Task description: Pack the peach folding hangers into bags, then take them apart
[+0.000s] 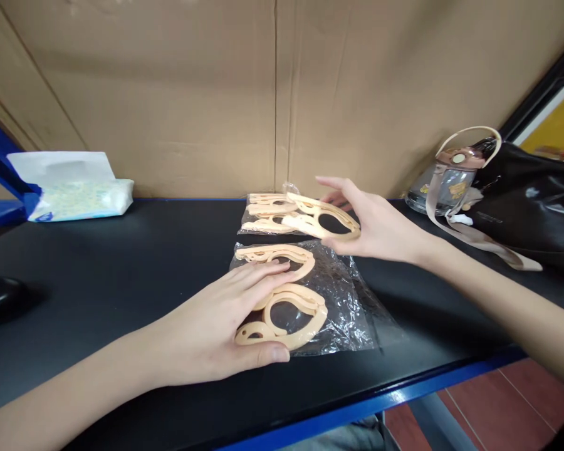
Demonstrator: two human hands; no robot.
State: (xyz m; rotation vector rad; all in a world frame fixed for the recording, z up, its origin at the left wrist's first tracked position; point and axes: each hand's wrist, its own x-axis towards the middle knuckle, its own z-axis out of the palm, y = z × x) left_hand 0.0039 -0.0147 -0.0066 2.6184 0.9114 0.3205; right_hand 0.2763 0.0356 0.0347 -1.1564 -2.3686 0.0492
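Brown cardboard panels point(169, 94) stand behind a black, blue-edged table point(122, 269), where the left hand point(220, 316) rests, fingers point(266, 286) loosely spread, over curved cream plastic pieces point(305, 335) with a clear plastic bag point(348, 316), while the right hand point(373, 219) pinches another looped cream piece point(310, 224) near the bag's far edge.

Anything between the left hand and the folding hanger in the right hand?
Nothing upright shows between the left hand and the folding hanger in the right hand; only a flat-lying beige hanger and part of a clear plastic bag lie low there.
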